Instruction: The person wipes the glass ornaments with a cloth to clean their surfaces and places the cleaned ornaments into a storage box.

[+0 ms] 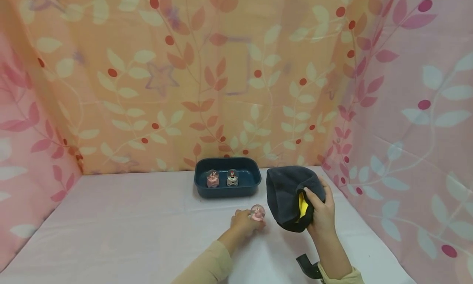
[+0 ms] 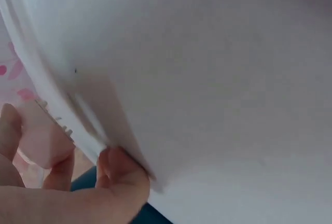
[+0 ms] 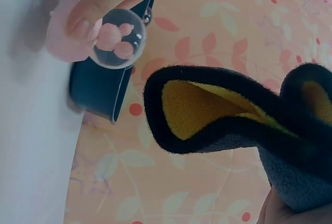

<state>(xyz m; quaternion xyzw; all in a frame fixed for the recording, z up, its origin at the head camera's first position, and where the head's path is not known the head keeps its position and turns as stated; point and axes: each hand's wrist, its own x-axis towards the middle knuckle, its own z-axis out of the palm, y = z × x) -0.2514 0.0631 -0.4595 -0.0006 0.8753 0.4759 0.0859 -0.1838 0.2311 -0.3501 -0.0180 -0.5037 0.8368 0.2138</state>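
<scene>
My left hand (image 1: 244, 223) grips a small pink snow globe (image 1: 257, 213) by its base, low over the white table. In the right wrist view the clear dome (image 3: 120, 40) sticks out past the thumb, with pink round shapes inside. My right hand (image 1: 325, 208) holds up a folded microfiber cloth (image 1: 290, 193), dark grey outside, yellow inside, with a black edge. The cloth hangs just right of the globe, apart from it. In the left wrist view, my left fingers (image 2: 122, 175) hold the pink base (image 2: 44, 133).
A dark blue tray (image 1: 228, 192) stands at the back of the table (image 1: 140, 222). Inside it are a pink snow globe (image 1: 212, 179) and a white-and-black one (image 1: 232, 178). A black strap (image 1: 308, 267) hangs by the right wrist. Patterned curtains (image 1: 199, 78) enclose the back and sides.
</scene>
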